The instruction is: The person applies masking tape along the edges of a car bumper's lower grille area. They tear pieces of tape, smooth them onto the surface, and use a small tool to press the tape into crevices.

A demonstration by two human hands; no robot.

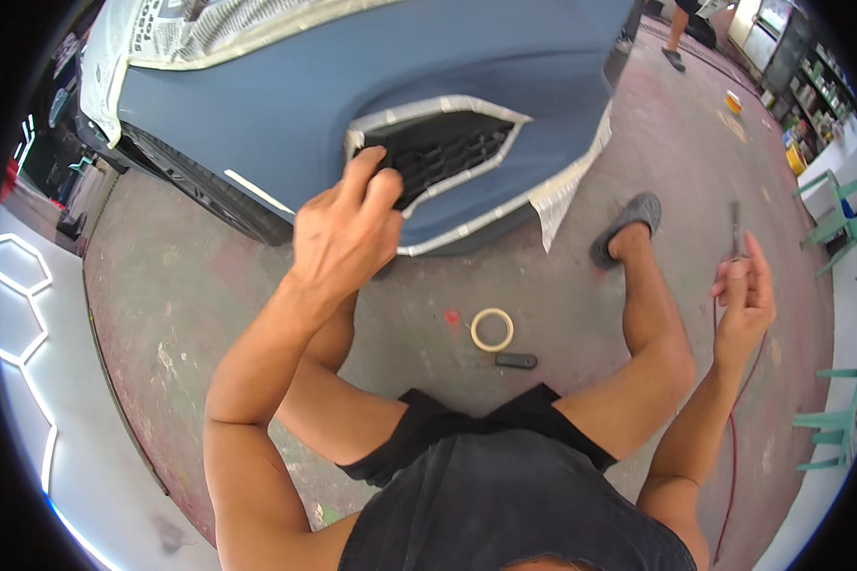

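Note:
A blue-grey car bumper (257, 114) fills the top of the view, with a black mesh grille (448, 157) edged in pale masking tape (428, 107). My left hand (345, 228) is at the left edge of this opening, its fingers curled together against the taped border. Whatever those fingertips may pinch is hidden. Off to the right, away from the car, my right hand (747, 300) holds a slim, dark metal tool (735, 224) upright between thumb and fingers. It looks like a narrow blade, but its exact kind is unclear.
A tape roll (492, 329) and a small black object (516, 361) lie on the floor between my legs. Masking paper (200, 33) covers the car's upper part. Green stools (838, 224) and a red hose (733, 466) are on the right. Another person's leg (678, 33) shows far off.

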